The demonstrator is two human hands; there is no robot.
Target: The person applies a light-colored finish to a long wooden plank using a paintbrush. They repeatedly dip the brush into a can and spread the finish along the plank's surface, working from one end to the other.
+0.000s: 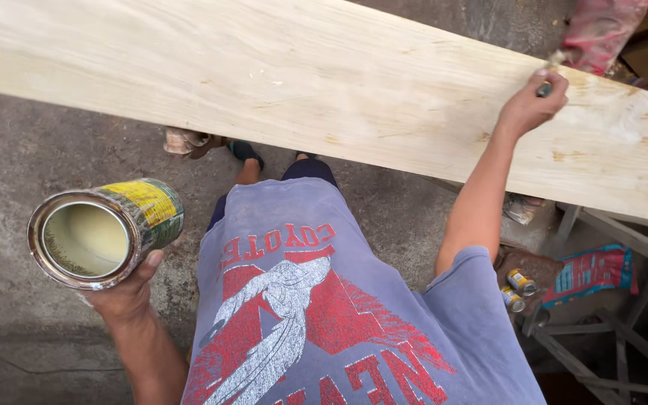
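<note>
My left hand point(127, 291) grips an open metal can point(103, 232) with a yellow and green label, tilted toward me; pale cream liquid shows inside. My right hand point(532, 103) is stretched out over a long pale wooden plank point(324, 82) and is closed around a brush handle point(545, 88). The brush tip touches the plank's far edge near its right end. The plank runs across the whole view, from upper left to right.
Grey concrete floor point(31, 150) lies under the plank. Two small cans point(517, 289) and a red and blue packet point(592, 271) lie at lower right beside wooden frame pieces point(624, 352). A red cloth point(601, 30) hangs at top right. A rag point(183, 141) lies near my feet.
</note>
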